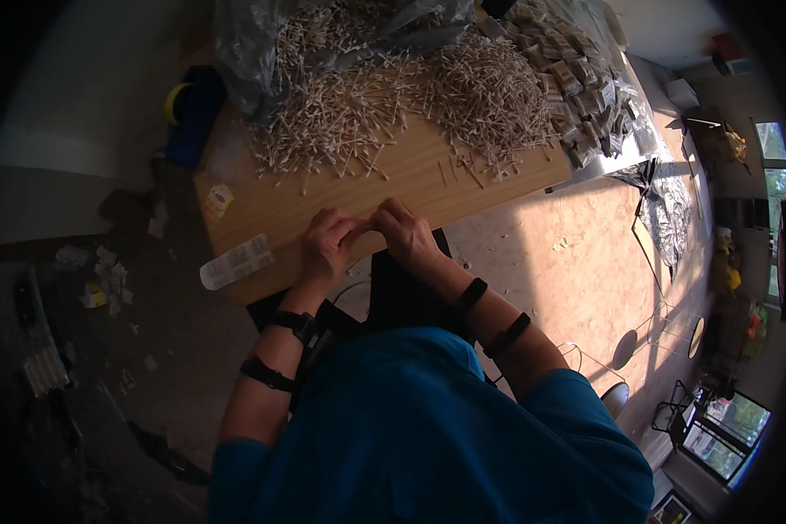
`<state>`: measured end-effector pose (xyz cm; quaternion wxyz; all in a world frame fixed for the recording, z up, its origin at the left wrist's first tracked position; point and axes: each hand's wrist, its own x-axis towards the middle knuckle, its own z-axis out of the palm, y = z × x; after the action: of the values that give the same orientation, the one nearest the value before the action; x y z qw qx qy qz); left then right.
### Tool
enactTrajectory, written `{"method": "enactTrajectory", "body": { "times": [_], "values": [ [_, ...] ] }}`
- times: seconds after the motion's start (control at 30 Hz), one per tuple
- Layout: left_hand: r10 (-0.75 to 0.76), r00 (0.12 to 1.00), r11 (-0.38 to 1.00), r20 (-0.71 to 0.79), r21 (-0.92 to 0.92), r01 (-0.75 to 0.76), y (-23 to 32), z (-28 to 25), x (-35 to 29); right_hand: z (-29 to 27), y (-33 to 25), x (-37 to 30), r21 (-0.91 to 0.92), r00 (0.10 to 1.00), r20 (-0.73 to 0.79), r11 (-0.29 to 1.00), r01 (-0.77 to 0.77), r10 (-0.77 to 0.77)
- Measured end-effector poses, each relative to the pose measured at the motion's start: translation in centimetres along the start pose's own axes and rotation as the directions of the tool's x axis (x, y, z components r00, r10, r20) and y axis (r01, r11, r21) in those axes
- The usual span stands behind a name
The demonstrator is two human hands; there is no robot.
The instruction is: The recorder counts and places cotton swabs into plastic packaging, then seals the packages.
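My left hand (327,241) and my right hand (402,232) meet over the near edge of the wooden table (306,208). Both are closed, with fingertips pinched close together; whatever lies between them is too small or hidden to make out. Beyond them spread two heaps of loose cotton swabs, a left heap (323,122) and a right heap (489,105). A few single swabs (446,171) lie apart just in front of the right heap. Left of my left hand, a white printed label sheet (237,262) rests at the table's edge.
A blue tape dispenser (194,122) with yellow tape stands at the table's left. Near it lies a small white-and-yellow label (221,199). Clear plastic bags (244,52) cover the far left. Several small swab packs (576,87) pile up at the far right. Stools (616,399) stand to the right.
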<state>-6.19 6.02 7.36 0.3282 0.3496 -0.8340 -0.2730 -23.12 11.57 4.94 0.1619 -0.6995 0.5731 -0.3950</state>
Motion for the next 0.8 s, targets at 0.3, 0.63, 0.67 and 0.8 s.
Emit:
{"method": "enactTrajectory", "body": {
  "times": [0.3,0.63,0.67,0.8],
  "values": [
    [-0.059,0.997,0.997,0.041,-0.038,0.061,-0.7,-1.5,0.6,-0.5,-0.2,1.7,0.114,0.991,-0.127,0.993,-0.035,0.050],
    [-0.460,0.879,0.576,-0.130,-0.796,0.184,11.1,-6.3,4.4,-3.0,-9.9,4.3,0.922,0.882,0.314,-0.334,-0.195,0.351],
    [-0.433,0.868,0.666,-0.244,-0.735,0.126,12.2,-6.8,4.6,-2.9,-10.8,4.7,0.922,0.884,0.319,-0.329,-0.205,0.343],
    [0.149,0.953,0.973,-0.263,-0.132,-0.189,13.9,-10.4,5.7,-2.9,-11.9,4.5,0.911,0.954,0.246,-0.378,-0.167,0.173]
  ]
}}
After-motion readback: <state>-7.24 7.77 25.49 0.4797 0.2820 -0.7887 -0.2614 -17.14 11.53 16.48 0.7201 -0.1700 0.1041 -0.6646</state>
